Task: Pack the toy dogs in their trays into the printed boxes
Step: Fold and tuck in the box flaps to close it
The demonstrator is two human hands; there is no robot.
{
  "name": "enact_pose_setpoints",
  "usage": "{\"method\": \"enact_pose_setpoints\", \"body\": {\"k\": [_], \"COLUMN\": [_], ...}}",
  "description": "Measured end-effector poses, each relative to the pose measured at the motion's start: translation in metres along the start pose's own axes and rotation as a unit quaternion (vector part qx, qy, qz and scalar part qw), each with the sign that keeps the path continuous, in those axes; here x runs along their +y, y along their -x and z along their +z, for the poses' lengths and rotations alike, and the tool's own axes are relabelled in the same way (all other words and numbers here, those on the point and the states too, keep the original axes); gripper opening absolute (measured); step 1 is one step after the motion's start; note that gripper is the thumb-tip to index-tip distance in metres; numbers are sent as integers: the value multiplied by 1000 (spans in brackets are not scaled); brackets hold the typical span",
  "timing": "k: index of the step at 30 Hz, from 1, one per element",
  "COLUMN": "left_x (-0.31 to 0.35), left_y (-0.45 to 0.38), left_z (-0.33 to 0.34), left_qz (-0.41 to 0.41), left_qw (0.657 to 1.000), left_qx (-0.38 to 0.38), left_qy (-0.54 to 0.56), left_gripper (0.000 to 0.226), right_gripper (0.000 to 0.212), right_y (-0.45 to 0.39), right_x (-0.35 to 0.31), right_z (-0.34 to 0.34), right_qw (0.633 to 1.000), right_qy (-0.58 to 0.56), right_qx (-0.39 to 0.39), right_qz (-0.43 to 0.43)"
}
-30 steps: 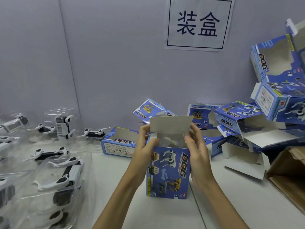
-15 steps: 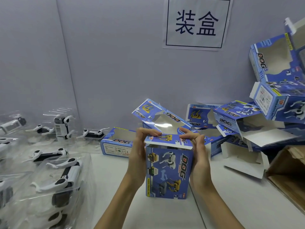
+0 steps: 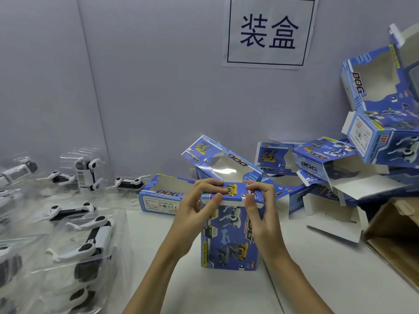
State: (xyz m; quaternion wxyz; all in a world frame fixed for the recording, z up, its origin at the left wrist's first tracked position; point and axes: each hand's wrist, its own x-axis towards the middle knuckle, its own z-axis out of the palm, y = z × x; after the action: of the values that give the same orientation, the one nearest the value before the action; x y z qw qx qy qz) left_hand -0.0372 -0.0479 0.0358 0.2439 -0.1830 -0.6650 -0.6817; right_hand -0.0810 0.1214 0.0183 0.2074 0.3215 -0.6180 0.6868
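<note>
A blue printed DOG box stood upright on the white table, between both hands. The left hand and right hand each pinched its top flap, fingers curled over the top, thumbs under the front edge. Toy dogs in clear trays lay well to the left; open empty boxes were heaped behind and to the right.

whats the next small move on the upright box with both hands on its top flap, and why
Probably press the top flap down and tuck its front lip into the upright box. The flap lies folded over the opening, but a white edge shows under its front, so it looks not yet seated. The left hand and right hand already pinch it at both ends.
</note>
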Motion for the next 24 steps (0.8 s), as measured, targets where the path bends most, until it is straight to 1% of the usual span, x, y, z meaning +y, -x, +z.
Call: {"method": "enact_pose_setpoints", "body": {"k": [2, 4, 7, 8, 9, 11, 12, 13, 14, 15, 16, 17, 18, 20, 22, 24], "left_x": [0, -2, -4, -6, -8, -11, -10, -9, -7, -7, -8, -9, -9, -8, -7, -5], "left_y": [0, -1, -1, 0, 1, 5, 8, 9, 11, 13, 14, 15, 15, 16, 15, 13], "left_z": [-1, -1, 3, 6, 11, 22, 28, 34, 40, 43, 44, 44, 43, 38, 31, 22], "left_qz": [-12, -13, -15, -4, 13, 63, 87, 100, 102, 99, 96, 91, 82, 71, 87, 111], "left_qw": [1000, 1000, 1000, 999, 995, 968, 955, 950, 945, 932, 912, 894, 884, 888, 887, 874], "left_qx": [-6, 2, 17, 38, 80, 190, 212, 192, 150, 113, 88, 73, 62, 47, 31, -1], "left_qy": [16, 27, 17, -11, -55, -151, -189, -226, -272, -330, -390, -433, -456, -452, -453, -473], "left_gripper": [21, 18, 19, 21, 27, 46, 57, 70, 86, 105, 124, 137, 143, 142, 140, 139], "right_gripper": [31, 37, 45, 45, 43, 39, 40, 41, 40, 39, 39, 40, 41, 43, 42, 34], "right_y": [0, -1, -4, -4, -4, -3, -3, -2, -2, -2, -2, -2, -4, -8, -14, -16], "right_x": [-1, -3, -4, -4, -4, -6, -7, -6, -6, -5, -5, -4, -7, -14, -22, -24], "right_z": [-2, -4, -7, -7, -5, -1, 0, 1, 1, 0, -1, -3, -6, -19, -35, -45], "right_qw": [1000, 1000, 1000, 999, 999, 997, 994, 991, 985, 979, 975, 973, 973, 981, 988, 983], "right_qy": [5, 15, 17, 18, 24, 23, 2, -31, -68, -99, -122, -136, -140, -111, -55, -43], "right_qx": [-9, -10, -8, -2, 14, 68, 96, 117, 128, 130, 123, 107, 85, 35, -27, -83], "right_qz": [-7, -8, 22, 32, 35, 37, 46, 65, 91, 118, 141, 155, 164, 156, 145, 157]}}
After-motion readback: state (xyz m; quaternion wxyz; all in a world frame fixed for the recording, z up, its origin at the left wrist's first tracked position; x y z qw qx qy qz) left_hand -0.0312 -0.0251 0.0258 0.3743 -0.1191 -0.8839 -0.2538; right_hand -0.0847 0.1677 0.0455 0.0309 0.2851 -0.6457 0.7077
